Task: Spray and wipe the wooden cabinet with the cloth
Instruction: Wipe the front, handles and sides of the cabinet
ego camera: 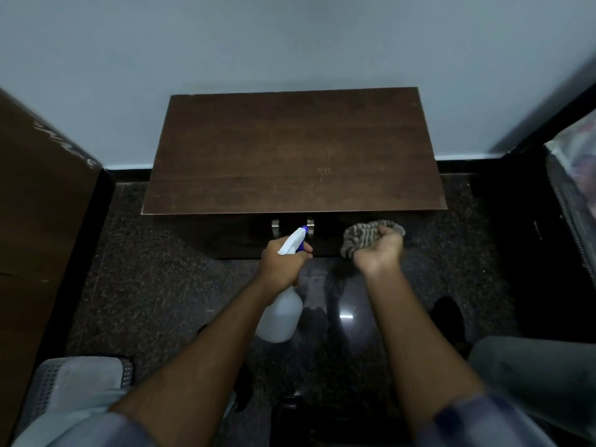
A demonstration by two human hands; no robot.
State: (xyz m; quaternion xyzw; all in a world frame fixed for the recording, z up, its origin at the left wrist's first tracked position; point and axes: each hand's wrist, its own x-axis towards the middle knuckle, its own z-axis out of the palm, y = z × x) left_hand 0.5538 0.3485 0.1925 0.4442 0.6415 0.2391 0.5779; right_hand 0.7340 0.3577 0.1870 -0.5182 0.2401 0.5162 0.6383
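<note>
A dark wooden cabinet (295, 150) stands against the pale wall, its flat top bare, with two metal door handles (292, 227) on its front. My left hand (283, 262) grips the neck of a white spray bottle (280, 314) with a white and blue nozzle that points toward the cabinet front. My right hand (380, 253) holds a bunched grey striped cloth (364, 237) just in front of the cabinet's right door. Both hands hover below the top's front edge.
A tall brown wooden panel (42, 201) rises at the left. A mattress edge (574, 188) lies at the far right. The floor (145, 269) is dark speckled stone. A perforated basket (64, 385) sits at lower left, a grey object (532, 375) at lower right.
</note>
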